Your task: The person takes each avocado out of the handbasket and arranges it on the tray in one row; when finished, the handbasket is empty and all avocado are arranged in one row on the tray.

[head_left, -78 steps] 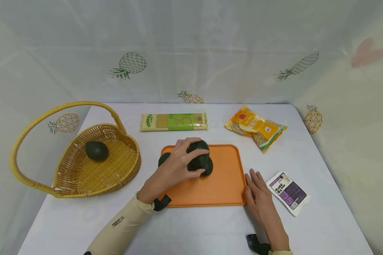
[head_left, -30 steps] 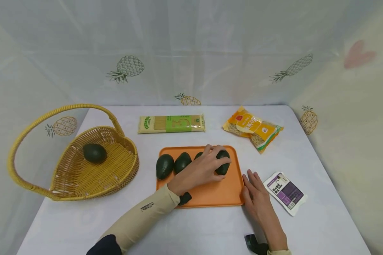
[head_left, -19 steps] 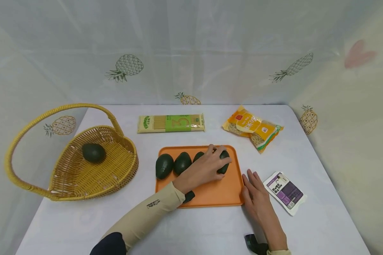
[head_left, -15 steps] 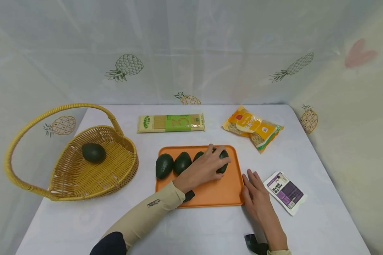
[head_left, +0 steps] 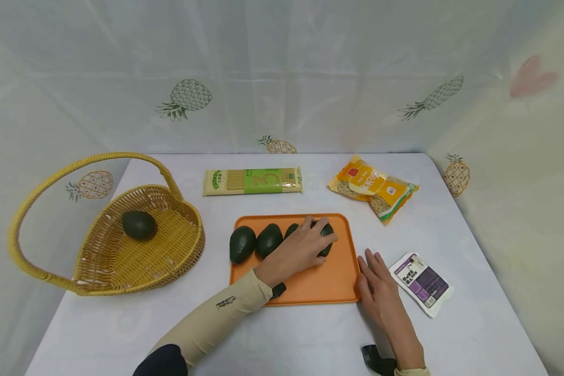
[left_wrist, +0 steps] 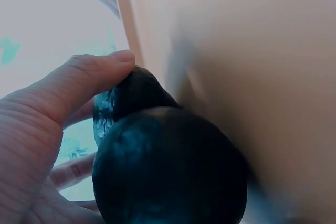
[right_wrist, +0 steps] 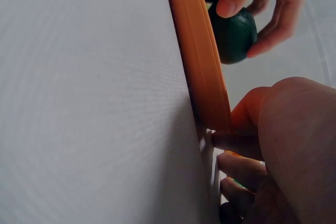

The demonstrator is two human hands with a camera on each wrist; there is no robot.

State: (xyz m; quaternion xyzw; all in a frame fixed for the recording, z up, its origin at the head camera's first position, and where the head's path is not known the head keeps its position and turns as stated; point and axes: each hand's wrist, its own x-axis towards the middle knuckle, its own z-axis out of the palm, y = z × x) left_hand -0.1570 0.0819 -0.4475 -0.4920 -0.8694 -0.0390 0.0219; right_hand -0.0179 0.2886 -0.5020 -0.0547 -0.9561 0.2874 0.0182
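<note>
My left hand (head_left: 301,245) curls over the rightmost dark green avocado (head_left: 327,241) on the orange tray (head_left: 319,287), thumb and fingers round its sides. In the left wrist view the thumb presses on that avocado (left_wrist: 139,90), and another avocado (left_wrist: 170,166) sits right before it. Farther left in the same row lie one avocado (head_left: 242,244) at the tray's left edge and one avocado (head_left: 269,240) beside it. A further avocado (head_left: 291,230) is mostly hidden behind my left hand. My right hand (head_left: 380,290) rests with straight fingers against the tray's right edge, also seen in the right wrist view.
A yellow wicker basket (head_left: 155,269) with a tall handle stands at left, one avocado (head_left: 139,225) inside. Behind the tray lie a noodle pack (head_left: 253,180) and a yellow bag (head_left: 373,188). A white and purple packet (head_left: 421,283) lies right of my right hand.
My left hand has carried an avocado from the tray's middle to the right end of the row, then slid it slightly left. The right hand has stayed at the tray's edge.
</note>
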